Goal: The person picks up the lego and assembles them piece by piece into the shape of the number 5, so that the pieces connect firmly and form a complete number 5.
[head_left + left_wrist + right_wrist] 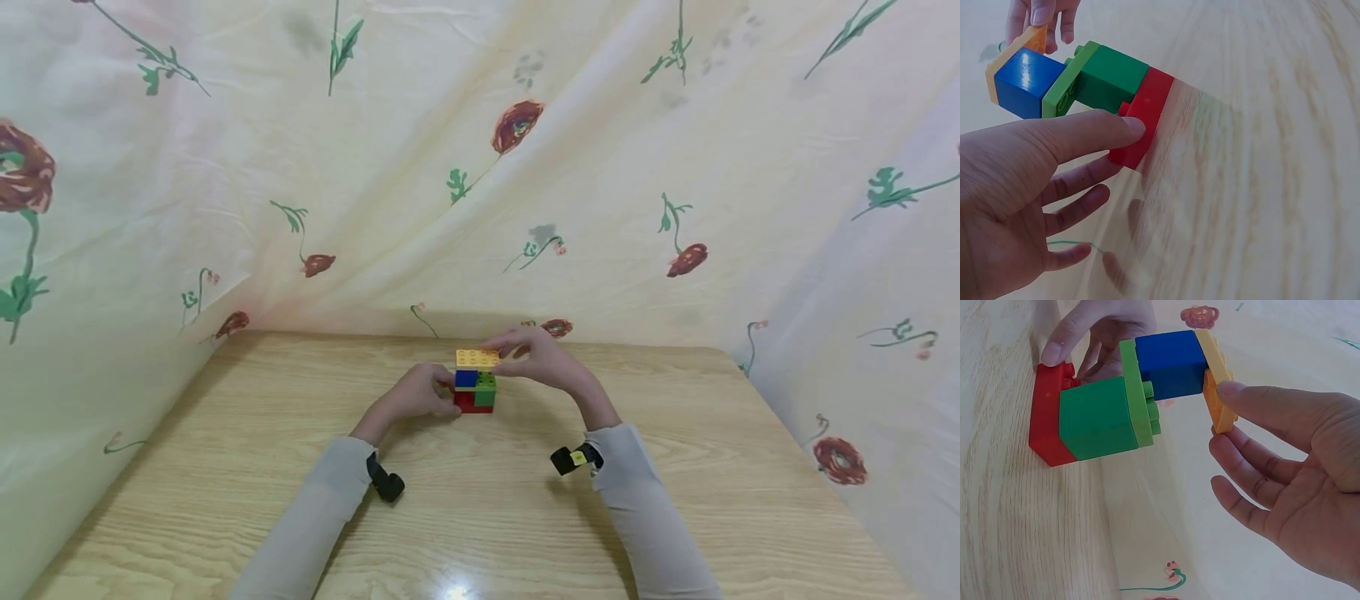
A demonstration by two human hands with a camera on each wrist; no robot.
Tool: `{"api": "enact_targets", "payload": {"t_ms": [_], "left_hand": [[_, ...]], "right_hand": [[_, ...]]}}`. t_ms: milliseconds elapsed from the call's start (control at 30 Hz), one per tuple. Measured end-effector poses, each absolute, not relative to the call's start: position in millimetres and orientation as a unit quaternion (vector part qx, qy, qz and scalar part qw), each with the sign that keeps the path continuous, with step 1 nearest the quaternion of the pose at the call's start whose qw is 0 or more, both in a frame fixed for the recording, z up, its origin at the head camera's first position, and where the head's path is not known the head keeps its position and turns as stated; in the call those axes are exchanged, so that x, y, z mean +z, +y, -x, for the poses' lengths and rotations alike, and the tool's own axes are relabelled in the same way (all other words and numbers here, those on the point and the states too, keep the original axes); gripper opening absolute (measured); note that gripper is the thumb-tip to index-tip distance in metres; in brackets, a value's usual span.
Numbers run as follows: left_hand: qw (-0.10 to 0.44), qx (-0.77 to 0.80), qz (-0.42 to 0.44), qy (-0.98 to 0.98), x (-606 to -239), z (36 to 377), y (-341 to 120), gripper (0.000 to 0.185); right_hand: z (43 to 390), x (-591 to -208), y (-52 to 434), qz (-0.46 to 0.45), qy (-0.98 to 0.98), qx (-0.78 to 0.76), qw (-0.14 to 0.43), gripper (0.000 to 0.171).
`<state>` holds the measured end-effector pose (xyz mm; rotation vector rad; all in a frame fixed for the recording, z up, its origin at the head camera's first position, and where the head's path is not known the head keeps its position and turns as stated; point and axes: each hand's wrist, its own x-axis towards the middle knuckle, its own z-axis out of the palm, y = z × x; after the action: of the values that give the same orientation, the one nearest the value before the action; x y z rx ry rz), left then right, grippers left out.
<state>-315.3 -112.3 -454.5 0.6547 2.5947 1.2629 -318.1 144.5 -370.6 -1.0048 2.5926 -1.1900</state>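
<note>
Block stack (476,381) sits mid tabletop (480,500), near floral cloth backdrop (480,167). Left hand (417,395) fingers (1094,128) loosely spread, thumb tip pressing red base plate (1144,119). Right hand (538,354) fingers (1260,406) relaxed, thumb tip touching orange top plate (1217,403). Head view: stack tiny, fingers mostly hidden. Wrist views cut off both palms.
</note>
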Motion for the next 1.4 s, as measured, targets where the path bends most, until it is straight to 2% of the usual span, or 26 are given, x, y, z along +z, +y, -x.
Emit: {"api": "enact_targets", "payload": {"t_ms": [700,1400], "left_hand": [[0.074,0.411,-0.212,0.883,-459.3,318.1,-113.0,0.033],[0.097,0.391,-0.215,0.89,-454.8,316.1,-108.6,0.03]], "right_hand": [[320.6,-370.3,146.8,0.33,0.854,-0.399,0.057,0.033],[320.4,-371.9,149.3,0.319,0.865,-0.386,0.034,0.03]]}}
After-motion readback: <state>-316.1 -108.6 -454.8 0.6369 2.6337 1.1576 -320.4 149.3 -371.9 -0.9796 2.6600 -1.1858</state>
